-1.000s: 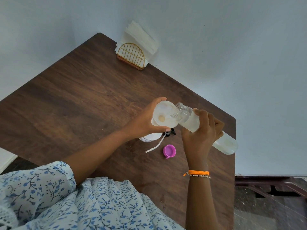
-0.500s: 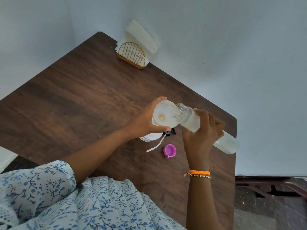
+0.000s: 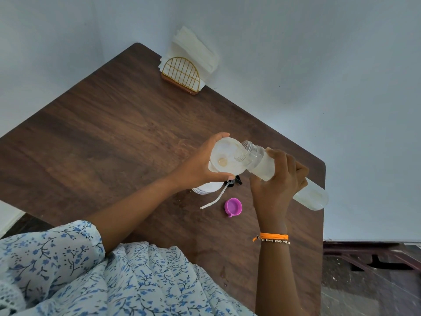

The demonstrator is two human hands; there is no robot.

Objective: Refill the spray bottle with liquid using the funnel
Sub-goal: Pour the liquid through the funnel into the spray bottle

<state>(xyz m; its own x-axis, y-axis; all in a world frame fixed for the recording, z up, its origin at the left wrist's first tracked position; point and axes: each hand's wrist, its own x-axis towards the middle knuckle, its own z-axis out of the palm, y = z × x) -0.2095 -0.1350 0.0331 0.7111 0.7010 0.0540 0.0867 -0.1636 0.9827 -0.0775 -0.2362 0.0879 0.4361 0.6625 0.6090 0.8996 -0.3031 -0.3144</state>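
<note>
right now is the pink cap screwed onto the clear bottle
No, the pink cap lies on the table while the clear bottle is tilted open-mouthed over the funnel.

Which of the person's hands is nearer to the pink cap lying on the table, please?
The right. The right hand, gripping the tilted clear bottle, is just right of and above the pink cap. The left hand, holding the funnel, sits further up-left.

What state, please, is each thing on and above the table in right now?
White plastic funnel: held by left hand, over white spray bottle.
Clear frosted bottle: uncapped, tilted, mouth over funnel, gripped by right hand.
Pink cap: off, lying on table.
Napkin holder: full.
</note>
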